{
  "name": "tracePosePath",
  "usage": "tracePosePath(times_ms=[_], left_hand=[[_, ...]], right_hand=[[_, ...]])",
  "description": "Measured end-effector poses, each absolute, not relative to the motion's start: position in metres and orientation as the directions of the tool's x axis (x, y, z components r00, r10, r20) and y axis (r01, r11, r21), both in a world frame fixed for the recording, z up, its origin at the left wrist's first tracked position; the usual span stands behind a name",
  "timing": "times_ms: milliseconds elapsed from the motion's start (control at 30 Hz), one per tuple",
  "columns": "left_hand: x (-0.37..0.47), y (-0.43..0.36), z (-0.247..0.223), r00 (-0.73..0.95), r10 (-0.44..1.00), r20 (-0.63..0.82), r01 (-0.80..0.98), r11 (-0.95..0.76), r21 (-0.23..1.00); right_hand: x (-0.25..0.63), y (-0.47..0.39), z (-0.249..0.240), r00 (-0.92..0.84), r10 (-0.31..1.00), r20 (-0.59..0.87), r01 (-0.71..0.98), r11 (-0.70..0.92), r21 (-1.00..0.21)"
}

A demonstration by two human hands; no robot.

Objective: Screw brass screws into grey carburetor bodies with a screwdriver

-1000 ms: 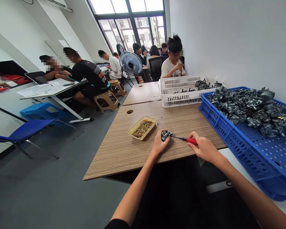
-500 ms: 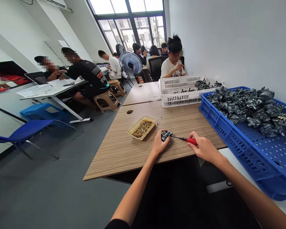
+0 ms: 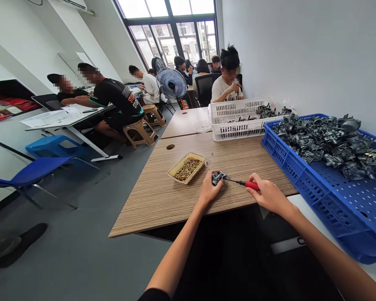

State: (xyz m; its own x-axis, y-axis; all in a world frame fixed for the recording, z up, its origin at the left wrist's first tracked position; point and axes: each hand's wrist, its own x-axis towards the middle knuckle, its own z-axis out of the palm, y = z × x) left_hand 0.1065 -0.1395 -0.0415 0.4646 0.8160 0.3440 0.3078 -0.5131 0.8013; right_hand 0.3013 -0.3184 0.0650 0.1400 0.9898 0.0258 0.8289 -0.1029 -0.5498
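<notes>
Near the table's front edge, my left hand is closed around a grey metal part. My right hand grips the red handle of a screwdriver, whose dark shaft points left and reaches the side of the metal part. The exact contact at its tip is too small to tell. To the left of the part, a cream tray holds many small brass-coloured pieces. A few tiny pieces lie on the wood just beyond my left hand.
A blue crate heaped with grey metal parts stands at the right. Behind the table's middle is a white basket with similar parts, and a person sits beyond it. A fan stands farther back.
A shoe and trouser leg have come into view at the lower left. Two people at the far left table have shifted their heads and arms. My hands look unmoved.
</notes>
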Motion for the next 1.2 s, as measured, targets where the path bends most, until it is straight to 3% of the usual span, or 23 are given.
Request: tracePosePath(times_ms=[1200], left_hand=[[0.1069, -0.1406, -0.0409, 0.446, 0.826, 0.345, 0.307, -0.504, 0.808]], right_hand=[[0.3027, -0.3172, 0.0635, 0.142, 0.990, 0.019, 0.821, -0.107, -0.561]])
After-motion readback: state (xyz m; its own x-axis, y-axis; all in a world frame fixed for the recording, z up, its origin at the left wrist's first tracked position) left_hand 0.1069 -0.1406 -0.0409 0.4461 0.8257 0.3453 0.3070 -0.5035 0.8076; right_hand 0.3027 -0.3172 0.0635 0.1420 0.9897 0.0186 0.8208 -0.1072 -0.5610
